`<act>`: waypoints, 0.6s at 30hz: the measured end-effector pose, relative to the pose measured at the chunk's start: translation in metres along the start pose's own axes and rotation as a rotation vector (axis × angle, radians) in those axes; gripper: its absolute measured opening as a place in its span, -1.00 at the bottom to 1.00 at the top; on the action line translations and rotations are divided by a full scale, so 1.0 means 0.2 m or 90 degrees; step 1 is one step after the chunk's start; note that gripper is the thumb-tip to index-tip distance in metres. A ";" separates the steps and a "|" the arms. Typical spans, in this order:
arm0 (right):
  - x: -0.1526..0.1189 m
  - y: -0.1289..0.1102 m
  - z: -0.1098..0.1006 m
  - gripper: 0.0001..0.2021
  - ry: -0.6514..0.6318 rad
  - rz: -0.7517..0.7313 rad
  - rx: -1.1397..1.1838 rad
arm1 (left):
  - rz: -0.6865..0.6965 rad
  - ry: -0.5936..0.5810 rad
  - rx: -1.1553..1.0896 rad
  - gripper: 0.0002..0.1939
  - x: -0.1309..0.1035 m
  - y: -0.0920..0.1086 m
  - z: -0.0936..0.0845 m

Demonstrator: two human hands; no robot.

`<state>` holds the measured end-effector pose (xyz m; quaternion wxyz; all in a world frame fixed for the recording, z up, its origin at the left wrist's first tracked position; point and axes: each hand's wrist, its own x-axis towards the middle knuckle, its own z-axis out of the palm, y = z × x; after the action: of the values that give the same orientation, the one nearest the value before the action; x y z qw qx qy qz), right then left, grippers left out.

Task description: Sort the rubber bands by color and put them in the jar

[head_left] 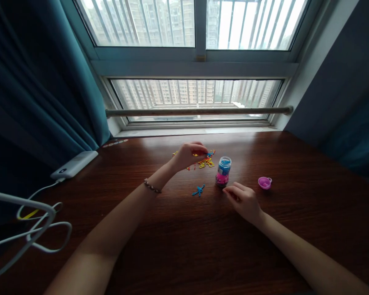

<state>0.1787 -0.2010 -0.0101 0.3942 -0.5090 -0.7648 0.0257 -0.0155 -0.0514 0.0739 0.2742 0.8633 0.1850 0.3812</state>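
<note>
My left hand [191, 155], with a beaded bracelet [152, 186] on its wrist, reaches over a pile of small yellow, red and blue pieces [206, 162]. Its fingers are pinched together at a small blue piece [209, 155] by the pile's far edge. To the right stands an open clear jar [223, 171], upright, with blue pieces above pink ones inside. My right hand [242, 200] rests just in front of the jar's base, thumb and fingers closed; whatever they hold is hidden. A few blue pieces [199, 190] lie crossed between the two arms.
A purple cap with a loop [265, 183] lies right of the jar on the brown wooden table [184, 254]. At the left are a white power bank [74, 164], a looped white cable [51, 221] and a blue curtain [49, 73]. A window with a rail [199, 111] borders the far edge.
</note>
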 end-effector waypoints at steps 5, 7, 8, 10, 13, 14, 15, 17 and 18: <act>0.00 0.01 0.00 -0.85 0.019 -0.003 0.004 | 0.105 -0.078 0.020 -0.86 0.15 0.09 0.07; 0.00 0.01 -0.01 -0.84 0.021 -0.005 0.004 | 0.123 -0.122 0.047 -0.86 0.18 0.10 0.08; 0.00 0.01 -0.01 -0.83 0.021 -0.005 0.003 | 0.125 -0.146 0.062 -0.86 0.19 0.11 0.08; 0.01 0.00 -0.02 -0.83 0.013 -0.006 0.001 | 0.118 -0.188 0.086 -0.86 0.20 0.13 0.08; 0.01 -0.02 -0.02 -0.82 -0.002 -0.009 -0.001 | 0.091 -0.216 0.108 -0.85 0.21 0.15 0.07; 0.01 -0.02 -0.02 -0.82 -0.004 -0.011 -0.001 | 0.087 -0.221 0.114 -0.85 0.22 0.16 0.07; 0.01 -0.02 -0.02 -0.82 -0.005 -0.012 -0.001 | 0.087 -0.226 0.120 -0.86 0.22 0.16 0.07; 0.00 -0.02 -0.02 -0.83 -0.007 -0.010 -0.002 | 0.101 -0.238 0.130 -0.87 0.23 0.16 0.07; 0.00 -0.02 -0.02 -0.83 -0.008 -0.009 -0.003 | 0.111 -0.245 0.135 -0.86 0.23 0.16 0.07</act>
<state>0.1776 -0.2036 -0.0059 0.3881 -0.5046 -0.7708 0.0245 0.0277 -0.0569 0.1113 0.1782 0.9567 0.0933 0.2105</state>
